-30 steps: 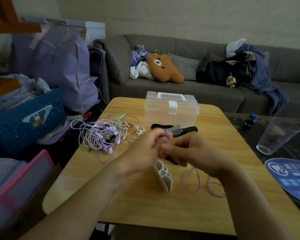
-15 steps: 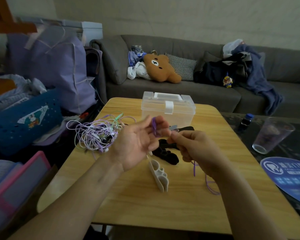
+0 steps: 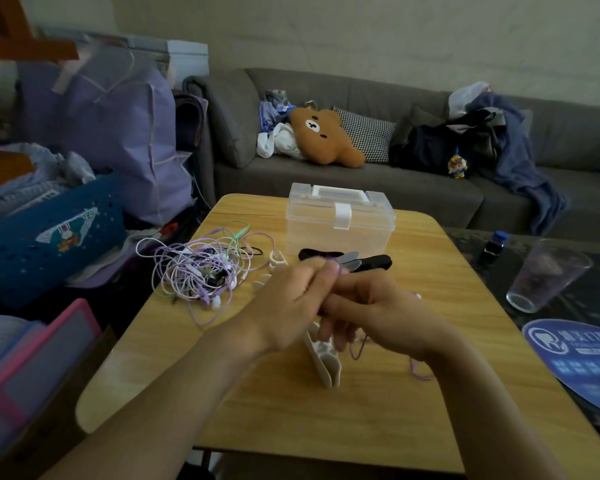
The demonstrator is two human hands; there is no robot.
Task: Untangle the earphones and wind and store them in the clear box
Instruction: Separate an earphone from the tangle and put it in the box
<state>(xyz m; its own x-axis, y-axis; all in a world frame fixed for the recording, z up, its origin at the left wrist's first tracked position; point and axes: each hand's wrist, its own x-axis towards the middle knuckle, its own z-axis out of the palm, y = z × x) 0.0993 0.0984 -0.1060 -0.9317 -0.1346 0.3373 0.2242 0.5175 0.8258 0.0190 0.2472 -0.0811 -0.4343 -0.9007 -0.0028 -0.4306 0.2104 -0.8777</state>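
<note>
My left hand and my right hand meet over the middle of the wooden table. Both pinch a purple earphone cable, which shows at the left fingertips and trails down to the table under the right wrist. A tangle of purple, white and green earphones lies at the table's left. The clear box stands closed at the far side. A white cable winder stands on the table just below my hands.
Black winders lie in front of the box, a small white one beside the tangle. A plastic cup and blue card sit on the dark table to the right. Bags and a blue basket crowd the left; a sofa stands behind.
My left hand, opened palm-up half a second ago, has curled back and met the right hand again. The view has shifted slightly.
</note>
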